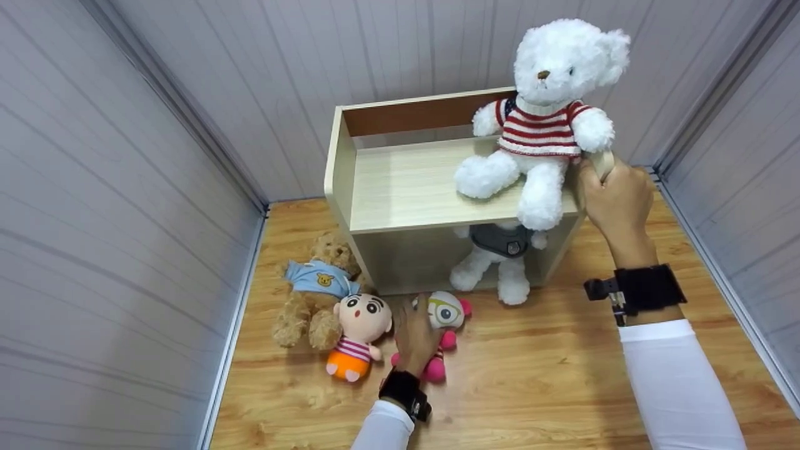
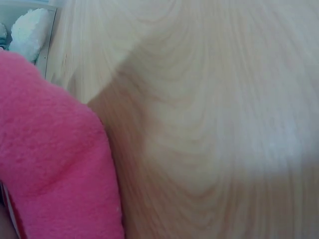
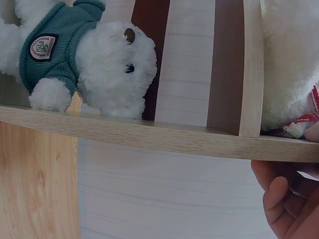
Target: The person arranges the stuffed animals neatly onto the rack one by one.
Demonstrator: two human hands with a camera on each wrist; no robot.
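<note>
The head view looks steeply down from above onto the wooden shelf unit [image 1: 400, 187] and the floor [image 1: 537, 375] in a panelled corner, far enough to take in both forearms. The left wrist view sits almost against a pink plush toy [image 2: 50, 164] and the floor [image 2: 214, 124], blurred by nearness. The right wrist view is turned sideways, close beside the shelf unit's side panel [image 3: 149, 135], and shares the teal-sweatered white bear [image 3: 94, 64] with the head view [image 1: 500, 262].
</note>
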